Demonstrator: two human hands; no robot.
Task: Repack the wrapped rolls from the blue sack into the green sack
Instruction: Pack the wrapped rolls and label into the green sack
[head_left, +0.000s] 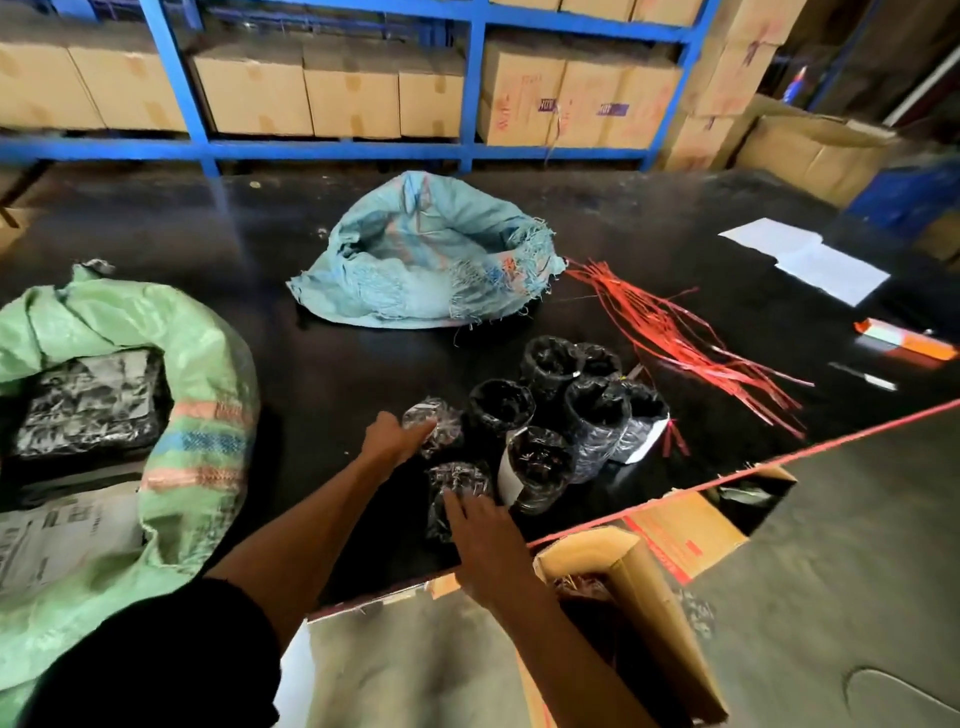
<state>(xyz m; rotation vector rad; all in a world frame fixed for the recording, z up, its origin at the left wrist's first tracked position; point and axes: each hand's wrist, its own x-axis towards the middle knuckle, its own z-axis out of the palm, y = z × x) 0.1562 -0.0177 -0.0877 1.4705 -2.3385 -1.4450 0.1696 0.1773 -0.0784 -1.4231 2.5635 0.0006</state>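
Note:
The blue sack (426, 260) lies slumped and open at the middle back of the black table (260, 249). The green sack (197, 395) gapes at the left, with wrapped black packs inside it. Several wrapped rolls (582, 410) stand in a cluster near the front edge. My left hand (389, 436) grips one roll (439, 423) at the cluster's left side. Below it, my right hand (483, 540) rests with spread fingers on another roll (457, 486) lying close to the table edge.
Red plastic straps (675, 332) fan out right of the rolls. White papers (810, 260), an orange cutter (904, 340) and a pen (862, 376) lie at the far right. An open cardboard box (649, 613) stands below the front edge. Blue shelving (332, 148) holds cartons behind.

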